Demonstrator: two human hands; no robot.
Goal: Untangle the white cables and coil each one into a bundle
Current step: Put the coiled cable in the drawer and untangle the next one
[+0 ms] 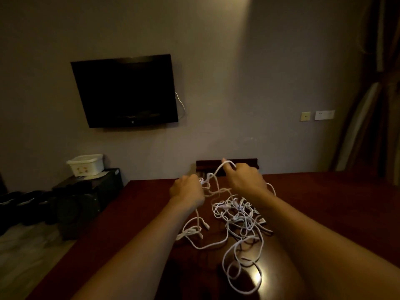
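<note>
A tangle of white cables (237,215) lies on the dark red table (335,202) between my forearms, with loose loops trailing toward me. My left hand (187,191) is raised above the table and grips a bunch of cable with curled fingers. My right hand (244,177) is held a little higher and farther, pinching a loop of white cable (226,164) that arches over its fingertips. Strands run from both hands down into the tangle. A loose end with a plug (188,232) lies to the left of the pile.
A dark wooden chair back (207,165) stands just beyond the table's far edge. A black TV (125,92) hangs on the wall. A white plastic basket (85,164) sits on a black box at left. Curtains hang at right.
</note>
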